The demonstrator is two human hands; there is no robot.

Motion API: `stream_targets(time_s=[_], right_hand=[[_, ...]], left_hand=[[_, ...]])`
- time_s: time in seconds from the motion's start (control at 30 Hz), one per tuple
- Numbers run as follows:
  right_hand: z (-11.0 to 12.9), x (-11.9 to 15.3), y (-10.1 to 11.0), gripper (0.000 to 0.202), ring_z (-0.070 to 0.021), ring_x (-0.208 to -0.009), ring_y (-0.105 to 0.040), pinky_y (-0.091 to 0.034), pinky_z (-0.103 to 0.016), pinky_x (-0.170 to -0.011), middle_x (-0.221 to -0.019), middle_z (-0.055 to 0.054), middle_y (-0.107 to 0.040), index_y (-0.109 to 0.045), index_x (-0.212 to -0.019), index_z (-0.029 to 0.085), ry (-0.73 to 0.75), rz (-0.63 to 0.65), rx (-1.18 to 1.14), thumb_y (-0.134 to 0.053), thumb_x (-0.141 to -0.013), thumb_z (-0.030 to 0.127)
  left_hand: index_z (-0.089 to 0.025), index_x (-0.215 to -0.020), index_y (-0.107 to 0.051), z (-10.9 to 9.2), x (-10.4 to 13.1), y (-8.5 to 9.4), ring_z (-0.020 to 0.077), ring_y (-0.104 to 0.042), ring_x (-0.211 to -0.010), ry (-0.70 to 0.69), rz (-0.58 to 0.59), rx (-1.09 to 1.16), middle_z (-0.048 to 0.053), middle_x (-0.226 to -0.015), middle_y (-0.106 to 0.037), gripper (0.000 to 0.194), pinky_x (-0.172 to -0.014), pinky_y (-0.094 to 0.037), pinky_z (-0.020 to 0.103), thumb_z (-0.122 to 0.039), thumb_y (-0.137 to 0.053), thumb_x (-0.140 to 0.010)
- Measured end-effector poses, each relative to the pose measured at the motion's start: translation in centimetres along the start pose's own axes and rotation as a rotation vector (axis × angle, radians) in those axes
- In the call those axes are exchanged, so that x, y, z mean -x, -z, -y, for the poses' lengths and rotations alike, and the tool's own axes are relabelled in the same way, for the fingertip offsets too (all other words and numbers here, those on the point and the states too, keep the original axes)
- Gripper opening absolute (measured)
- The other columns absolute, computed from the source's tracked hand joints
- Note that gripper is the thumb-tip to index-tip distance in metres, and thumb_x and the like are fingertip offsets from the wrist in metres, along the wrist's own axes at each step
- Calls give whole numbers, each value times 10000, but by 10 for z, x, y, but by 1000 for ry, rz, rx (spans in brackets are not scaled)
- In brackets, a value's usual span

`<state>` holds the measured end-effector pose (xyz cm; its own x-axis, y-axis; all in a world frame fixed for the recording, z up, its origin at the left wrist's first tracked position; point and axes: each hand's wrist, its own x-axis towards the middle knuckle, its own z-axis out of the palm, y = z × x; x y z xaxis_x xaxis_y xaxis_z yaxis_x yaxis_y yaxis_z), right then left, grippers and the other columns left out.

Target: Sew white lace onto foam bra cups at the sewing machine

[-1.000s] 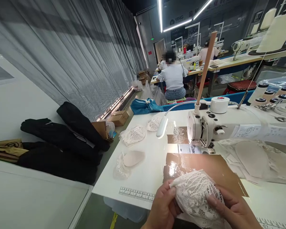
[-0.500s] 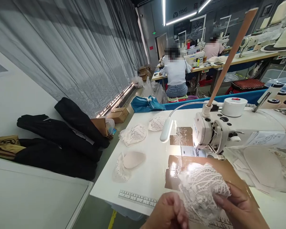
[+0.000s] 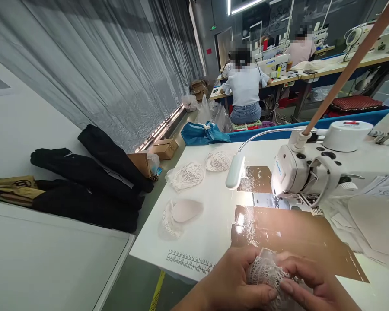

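Between my two hands is a white lace piece (image 3: 266, 273), bunched up near the front edge of the table. My left hand (image 3: 235, 280) grips its left side, thumb lying across the lace. On the other side my right hand (image 3: 311, 280) pinches it with thumb and fingers; the lower part is hidden by the hands. Beyond them stands a white sewing machine (image 3: 290, 172), its needle area lit by a small lamp (image 3: 235, 171). Brown tape-covered board (image 3: 278, 229) lies flat in front of the needle area.
Left on the white table are two lace cups (image 3: 188, 176) (image 3: 218, 161) and a beige pad (image 3: 187, 211) lying on lace. A printed ruler (image 3: 191, 261) runs along the front edge. Beige pieces (image 3: 372, 224) are stacked under the machine arm. People (image 3: 246, 86) sit sewing farther back.
The lace piece has come down toward the table's front edge, away from the machine. My left hand, beside it before, now grips it together with my right. The camera view has shifted slightly.
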<state>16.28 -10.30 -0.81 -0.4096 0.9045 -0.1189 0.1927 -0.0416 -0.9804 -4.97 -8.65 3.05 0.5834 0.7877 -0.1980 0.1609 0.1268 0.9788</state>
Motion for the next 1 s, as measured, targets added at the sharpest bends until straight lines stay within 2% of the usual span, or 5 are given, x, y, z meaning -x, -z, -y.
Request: stream_targets(time_s=[0.1, 0.3, 0.67, 0.83, 1.0], right_hand=[[6, -4, -7, 359, -171, -748, -601, -484, -245, -709, -819, -13, -648, -640, -658, 231, 59, -123, -58, -551, -892, 489], [10, -7, -15, 369, -156, -668, -599, -451, -238, -639, -717, 0, -664, -603, -636, 223, 21, -224, -96, -580, -873, 505], [0, -9, -7, 379, -144, -592, -523, -412, -251, -570, -615, 5, -609, -638, -651, 208, -57, -216, -94, -664, -794, 557], [0, -12, -2, 383, -181, -742, -574, -464, -275, -663, -794, 2, -642, -688, -936, 249, -89, -223, -308, -733, -719, 561], [6, -14, 4, 394, -124, -590, -415, -323, -236, -543, -607, 31, -500, -601, -656, 190, -63, -130, -93, -642, -808, 551]], left_hand=[[-115, -925, -643, 1, 3, 0, 122, -452, -726, -33, 27, 21, 0, -799, -515, 278, -635, -355, 210, -329, -713, -761], [-90, -997, -656, 0, 0, 4, 136, -474, -697, -27, -40, 20, 18, -764, -544, 460, -621, -366, 226, -462, -737, -739], [-120, -733, -572, 5, -14, -1, 114, -405, -627, 68, -127, 2, -5, -651, -462, 389, -547, -314, 214, -497, -655, -785], [-121, -761, -573, 8, -17, -3, 118, -414, -637, 90, -112, 57, 5, -679, -471, 416, -556, -313, 219, -530, -637, -794], [-141, -744, -512, 8, -19, -4, 104, -373, -634, 25, -63, 0, -15, -681, -431, 373, -561, -300, 216, -484, -642, -812]])
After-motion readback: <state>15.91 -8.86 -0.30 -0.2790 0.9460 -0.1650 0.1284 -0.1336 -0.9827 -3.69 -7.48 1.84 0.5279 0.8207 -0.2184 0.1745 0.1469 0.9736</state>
